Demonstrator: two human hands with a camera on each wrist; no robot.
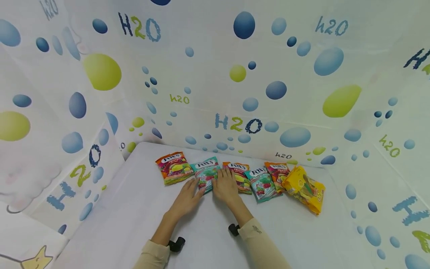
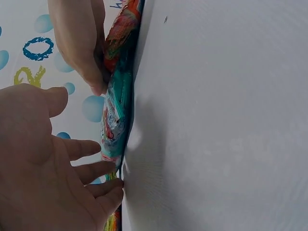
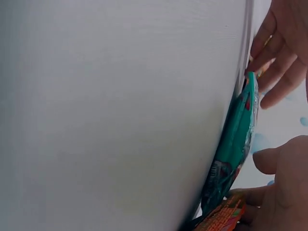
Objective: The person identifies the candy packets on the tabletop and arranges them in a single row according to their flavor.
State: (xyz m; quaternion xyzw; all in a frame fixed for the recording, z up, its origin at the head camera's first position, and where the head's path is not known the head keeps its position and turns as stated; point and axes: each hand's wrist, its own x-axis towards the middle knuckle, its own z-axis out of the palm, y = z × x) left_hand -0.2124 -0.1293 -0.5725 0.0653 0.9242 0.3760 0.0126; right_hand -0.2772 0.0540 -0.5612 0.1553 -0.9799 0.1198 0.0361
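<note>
Just below the head view's centre, the left hand and right hand lay flat, fingers straight, on the teal candy bag — pressing, not gripping — seemingly aligning it within the row of bags on the white table.

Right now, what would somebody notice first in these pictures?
A row of bright Fox's candy bags lies across the white table, ending in a yellow bag at the right. The left hand and right hand rest flat beside the teal bag.
</note>
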